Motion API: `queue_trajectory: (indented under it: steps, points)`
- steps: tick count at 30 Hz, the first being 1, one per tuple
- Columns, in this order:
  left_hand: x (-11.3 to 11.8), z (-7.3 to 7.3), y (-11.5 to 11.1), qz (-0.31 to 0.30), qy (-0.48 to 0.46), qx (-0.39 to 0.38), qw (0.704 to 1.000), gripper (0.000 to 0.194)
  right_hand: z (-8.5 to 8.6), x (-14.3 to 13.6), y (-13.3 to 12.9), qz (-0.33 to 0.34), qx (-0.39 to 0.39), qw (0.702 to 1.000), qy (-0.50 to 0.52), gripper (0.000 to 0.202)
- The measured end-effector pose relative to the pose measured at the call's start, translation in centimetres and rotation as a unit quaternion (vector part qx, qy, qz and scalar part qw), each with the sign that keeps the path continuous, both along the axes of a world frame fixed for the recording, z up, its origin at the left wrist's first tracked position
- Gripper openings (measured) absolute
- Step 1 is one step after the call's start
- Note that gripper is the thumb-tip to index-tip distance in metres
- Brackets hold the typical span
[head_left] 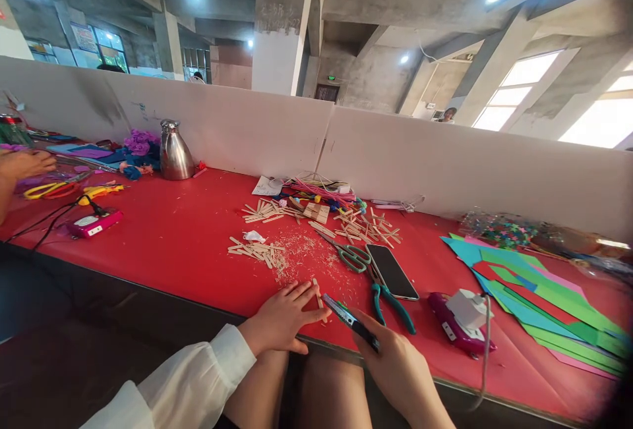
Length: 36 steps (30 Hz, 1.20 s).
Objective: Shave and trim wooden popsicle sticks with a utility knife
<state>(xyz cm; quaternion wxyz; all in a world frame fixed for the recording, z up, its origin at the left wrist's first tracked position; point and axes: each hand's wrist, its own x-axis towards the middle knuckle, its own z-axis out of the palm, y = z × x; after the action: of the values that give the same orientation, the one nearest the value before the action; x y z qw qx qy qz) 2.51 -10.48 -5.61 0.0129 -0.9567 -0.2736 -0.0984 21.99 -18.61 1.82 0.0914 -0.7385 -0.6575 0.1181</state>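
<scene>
My left hand (284, 314) lies on the red table near its front edge, fingers spread. Its fingertips touch a wooden craft stick (320, 304) lying on the tabletop. A utility knife (351, 323) is gripped in my right hand (395, 363), its blade end pointing up and left towards that stick. Whether the blade touches the wood I cannot tell. Wood shavings (306, 251) are scattered beyond my hands. Loose craft sticks (254, 252) lie behind them on the left. Scissors (353, 257) with green handles and teal-handled pliers (390, 304) rest to the right.
A phone (393, 272) lies beside the pliers. A plugged-in pink power strip (459, 323) and coloured paper (539, 297) are at right. Further left stand a metal flask (175, 152) and another pink power strip (93, 223). Another person's hand (24, 164) is at far left. A partition (277, 126) runs behind.
</scene>
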Motion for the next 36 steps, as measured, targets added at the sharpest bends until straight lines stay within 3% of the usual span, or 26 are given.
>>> queue_trajectory:
  steps: [10,16,22,24,29,36]
  points:
    - [0.0,0.1,-0.1,-0.004,-0.006,0.0,1.0,0.088,-0.1,-1.0,-0.2,0.022,0.035,0.997,-0.059,0.041]
    - [0.1,0.1,0.0,-0.001,-0.004,-0.007,1.0,0.089,-1.1,0.2,0.2,-0.02,0.045,0.989,0.138,0.04]
    - [0.0,0.1,0.0,-0.002,-0.006,-0.009,1.0,0.087,-2.8,1.2,0.2,0.01,0.062,0.976,0.209,0.044]
    - [0.0,0.1,0.0,-0.006,-0.009,-0.004,1.0,0.088,-3.0,1.1,0.0,0.011,0.072,0.978,0.193,0.043]
    - [0.1,0.2,-0.2,0.0,-0.009,-0.004,1.0,0.089,-2.3,0.4,-0.7,-0.013,0.062,0.997,0.043,0.042]
    - [0.0,0.2,-0.1,-0.004,-0.007,0.001,1.0,0.091,-1.2,0.5,-0.6,-0.013,0.031,0.999,0.001,0.043]
